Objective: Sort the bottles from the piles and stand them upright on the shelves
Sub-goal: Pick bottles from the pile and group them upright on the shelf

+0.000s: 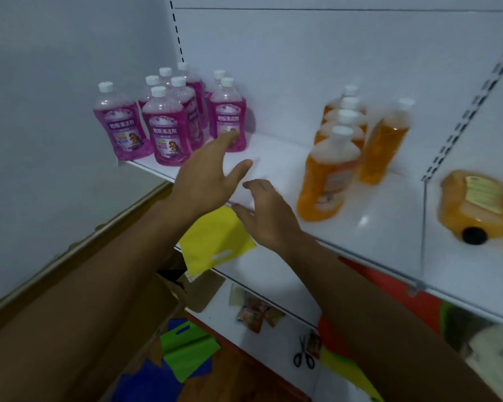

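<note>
1. Purple bottles (169,126), white caps, stand upright in a cluster at the left end of the white shelf (375,216), some at the front edge, others back toward the rear panel.
2. Orange bottles (337,146) stand upright in a front-to-back row right of the shelf's middle; one more orange bottle (382,146) stands just beside the row on its right, blurred.
3. I see my left hand (206,175) over the shelf's front edge, fingers straight and spread, holding nothing; fingertips reach close to the front right purple bottle, contact unclear.
4. My right hand (269,216) hovers at the front edge just right of the left one, fingers loosely spread, holding nothing.
5. Bare shelf surface lies between the two bottle groups, behind both hands.
6. Orange container (474,210) with a black cap lies on its side past the clear divider (423,227) at the right end, blurred.
7. Yellow bag (215,242) sits on the lower shelf (273,280) under my hands; scissors (303,356) and small packets (254,313) lie lower still.
</note>
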A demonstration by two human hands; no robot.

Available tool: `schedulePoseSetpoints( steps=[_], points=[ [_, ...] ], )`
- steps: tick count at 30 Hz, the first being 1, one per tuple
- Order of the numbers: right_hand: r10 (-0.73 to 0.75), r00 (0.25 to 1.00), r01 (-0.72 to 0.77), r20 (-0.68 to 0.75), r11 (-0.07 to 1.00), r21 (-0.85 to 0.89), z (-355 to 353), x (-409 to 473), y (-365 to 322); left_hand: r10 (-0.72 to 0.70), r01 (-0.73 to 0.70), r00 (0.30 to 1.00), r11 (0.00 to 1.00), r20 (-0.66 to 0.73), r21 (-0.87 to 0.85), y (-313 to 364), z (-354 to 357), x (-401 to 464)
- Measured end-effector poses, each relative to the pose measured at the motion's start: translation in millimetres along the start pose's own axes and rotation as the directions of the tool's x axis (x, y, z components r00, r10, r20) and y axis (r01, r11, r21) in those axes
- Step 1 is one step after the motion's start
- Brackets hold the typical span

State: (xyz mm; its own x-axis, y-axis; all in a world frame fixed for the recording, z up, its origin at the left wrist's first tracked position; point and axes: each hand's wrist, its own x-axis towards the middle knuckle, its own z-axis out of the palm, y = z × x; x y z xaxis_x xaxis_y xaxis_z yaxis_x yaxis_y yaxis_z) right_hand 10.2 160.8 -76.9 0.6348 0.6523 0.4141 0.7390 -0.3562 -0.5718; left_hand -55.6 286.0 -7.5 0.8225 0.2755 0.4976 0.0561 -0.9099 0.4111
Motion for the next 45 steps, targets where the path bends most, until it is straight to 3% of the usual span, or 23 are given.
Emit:
schedulePoseSetpoints(
  steps=[7,19,29,33,40,45],
  points=[
    [0.005,0.998,-0.007,-0.06,0.999,-0.035,-100,-141,19,0.037,-0.035,0.999,0.996,0.017,-0.081,130,16,-85],
    [0.277,0.899,-0.352,-0.339,0.918,-0.183,-259,-282,87,0.273,-0.239,0.945,0.952,0.179,-0.192,303,89,-100],
    [0.289,0.831,-0.467,-0.476,0.827,-0.314,-323,-286,156,0.46,-0.392,0.852,0.877,0.25,-0.277,366,176,-37],
    [0.249,0.81,-0.481,-0.531,0.799,-0.36,-349,-271,175,0.469,-0.391,0.824,0.877,0.317,-0.281,387,216,-1],
    [0.127,0.667,-0.62,-0.734,0.641,-0.453,-431,-265,196,0.587,-0.471,0.765,0.791,0.267,-0.39,454,255,51],
    [0.19,0.652,-0.667,-0.734,0.604,-0.436,-470,-279,211,0.662,-0.491,0.719,0.7,0.212,-0.518,514,270,72]
  ],
)
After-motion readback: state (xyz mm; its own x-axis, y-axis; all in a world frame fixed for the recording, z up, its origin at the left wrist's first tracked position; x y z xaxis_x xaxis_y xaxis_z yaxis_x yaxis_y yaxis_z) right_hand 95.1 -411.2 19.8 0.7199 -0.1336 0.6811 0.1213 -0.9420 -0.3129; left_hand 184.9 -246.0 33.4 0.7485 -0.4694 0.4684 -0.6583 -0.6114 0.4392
